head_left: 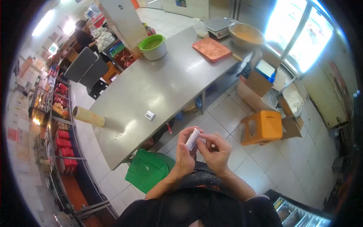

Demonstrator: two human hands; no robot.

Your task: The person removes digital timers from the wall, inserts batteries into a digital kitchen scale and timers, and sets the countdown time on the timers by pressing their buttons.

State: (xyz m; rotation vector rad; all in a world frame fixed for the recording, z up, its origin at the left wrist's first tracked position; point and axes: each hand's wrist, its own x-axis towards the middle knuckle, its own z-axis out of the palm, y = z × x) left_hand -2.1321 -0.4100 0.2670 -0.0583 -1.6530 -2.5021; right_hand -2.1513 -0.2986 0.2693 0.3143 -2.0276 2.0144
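My left hand [184,153] is closed around a small white, slim box-like device [193,139], tilted up in front of my body. The thumb and fingertips of my right hand [216,151] meet at the device's right edge. In the curled fingers of that same hand sits a small dark cylinder with a pale end [213,145], which looks like a battery. What the right fingertips pinch is too small to make out. Beyond my hands, a small white digital timer [150,115] lies on the steel table [151,87].
A cardboard roll [89,116], a green-and-white tub [152,47], a red cutting board [211,49], a scale [218,26] and a large bowl [246,36] are on the table. Below are a green bag [147,170] and orange stool [262,128]. A person [84,37] stands far left.
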